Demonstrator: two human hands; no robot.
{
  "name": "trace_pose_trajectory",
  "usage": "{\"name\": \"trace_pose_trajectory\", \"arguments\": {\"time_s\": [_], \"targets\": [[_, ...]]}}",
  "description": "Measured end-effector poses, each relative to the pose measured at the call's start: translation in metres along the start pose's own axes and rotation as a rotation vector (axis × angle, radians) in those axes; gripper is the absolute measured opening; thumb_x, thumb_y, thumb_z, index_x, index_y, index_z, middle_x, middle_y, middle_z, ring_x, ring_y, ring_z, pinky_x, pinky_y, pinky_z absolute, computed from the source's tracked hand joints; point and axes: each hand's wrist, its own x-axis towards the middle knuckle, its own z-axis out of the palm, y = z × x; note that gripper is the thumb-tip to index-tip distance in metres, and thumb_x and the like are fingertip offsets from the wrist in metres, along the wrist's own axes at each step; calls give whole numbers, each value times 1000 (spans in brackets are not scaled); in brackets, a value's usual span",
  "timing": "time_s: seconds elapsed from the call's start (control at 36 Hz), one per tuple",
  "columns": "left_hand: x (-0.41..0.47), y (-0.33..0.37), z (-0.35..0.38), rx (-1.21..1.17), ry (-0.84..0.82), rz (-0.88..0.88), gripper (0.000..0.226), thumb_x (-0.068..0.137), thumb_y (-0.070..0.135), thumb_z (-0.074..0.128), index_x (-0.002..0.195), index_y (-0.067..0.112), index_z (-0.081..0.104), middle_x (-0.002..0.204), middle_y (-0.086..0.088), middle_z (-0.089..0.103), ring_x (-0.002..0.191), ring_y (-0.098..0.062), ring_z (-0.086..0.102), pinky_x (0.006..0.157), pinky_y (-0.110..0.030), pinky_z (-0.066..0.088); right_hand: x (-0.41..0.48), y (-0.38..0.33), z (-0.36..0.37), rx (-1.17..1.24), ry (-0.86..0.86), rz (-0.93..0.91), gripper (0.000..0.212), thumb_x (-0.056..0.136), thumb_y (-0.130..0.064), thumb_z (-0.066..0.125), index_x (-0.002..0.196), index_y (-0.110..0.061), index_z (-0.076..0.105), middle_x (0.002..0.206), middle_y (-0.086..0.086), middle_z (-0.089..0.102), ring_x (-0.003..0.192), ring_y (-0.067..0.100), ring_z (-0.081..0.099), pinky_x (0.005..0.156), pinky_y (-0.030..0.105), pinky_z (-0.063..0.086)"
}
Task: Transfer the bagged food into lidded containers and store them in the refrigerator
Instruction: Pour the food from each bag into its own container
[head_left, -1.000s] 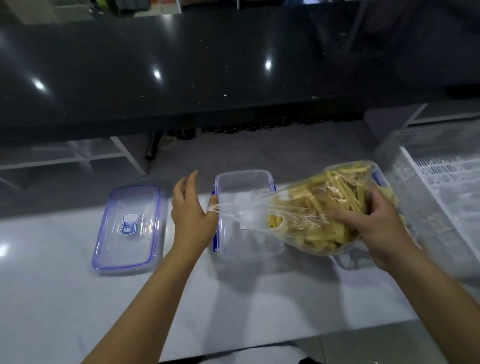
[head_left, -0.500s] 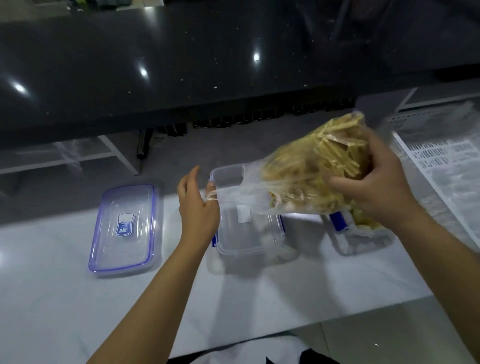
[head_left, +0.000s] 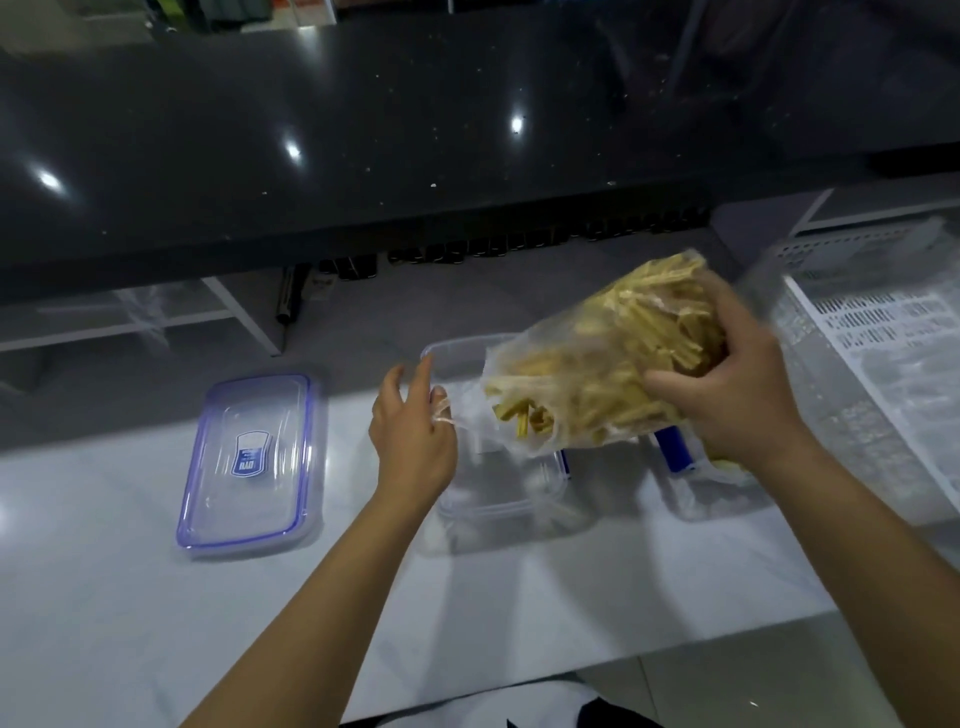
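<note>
On the white table stands the open container, and over it the right hand grips the tilted bag of yellow sticks while the left hand pinches its mouth, so pouring probably needs more tilt.

Your bag is thin, crinkly clear plastic; the container and the lid at 9 o'clock are stiff clear plastic. The counter is glossy white, the 12 o'clock ledge polished black.
</note>
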Motion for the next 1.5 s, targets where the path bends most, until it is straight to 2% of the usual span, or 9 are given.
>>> {"name": "trace_pose_trajectory", "arguments": {"time_s": [0.06,0.17,0.33,0.61,0.83,0.97,1.17,1.42,1.5], "targets": [[0,1,0,-3,-1,-4,53,104,14,37,154,33,33,162,-9,22,146,-33,23,119,-49,24,-4,-3,4,-30,-18,-13,86,61,-27,76,130,-65,41,106,-52,50,98,-23,55,72,-1,44],[1,-1,1,11,10,-21,50,107,22,35,155,36,28,164,-9,17,148,-32,18,118,-48,19,5,-3,-6,1,56,-19,85,63,-27,78,129,-64,42,111,-39,58,101,-12,60,72,5,50],[2,0,9,43,-18,-24,56,105,22,37,156,40,20,165,-10,11,150,-32,13,119,-49,15,5,-8,-1,-47,6,-68,90,64,-19,79,133,-62,41,107,-45,56,100,-18,57,72,1,46],[3,-2,16,67,-8,-46,64,101,27,46,157,38,16,165,-11,10,150,-35,11,119,-50,13,23,-11,-6,-65,-9,-123,93,70,-9,82,141,-52,40,115,-34,57,104,-12,58,74,4,48],[-6,5,16,47,39,66,61,99,20,47,155,33,25,161,-10,22,147,-29,17,119,-45,13,31,-25,4,-132,-64,-179,94,67,-16,81,131,-68,36,107,-40,57,100,-10,60,78,20,50],[-12,2,11,26,5,167,72,82,21,54,151,30,35,156,-10,30,144,-31,24,119,-46,17,33,-36,19,-273,-144,-294,90,65,-17,80,144,-39,44,120,-15,60,103,13,62,85,40,57],[-23,-16,8,55,2,286,75,79,39,69,146,34,35,152,-3,35,143,-25,27,117,-38,13,44,-35,33,-342,-135,-402,83,67,-33,73,143,-41,40,118,-31,47,98,-4,51,77,21,47],[-26,-20,-10,-58,21,162,64,89,46,60,146,22,44,148,-1,44,137,-20,37,114,-40,28,47,-37,43,-347,-127,-462,84,67,-17,83,142,-29,46,128,-7,59,103,15,61,76,45,58],[-25,-15,-23,-158,1,135,66,85,44,61,145,24,44,144,6,45,131,-9,38,110,-29,32,51,-45,44,-357,-124,-503,80,69,-18,79,141,-27,45,129,-3,59,102,18,61,73,47,57]]}}
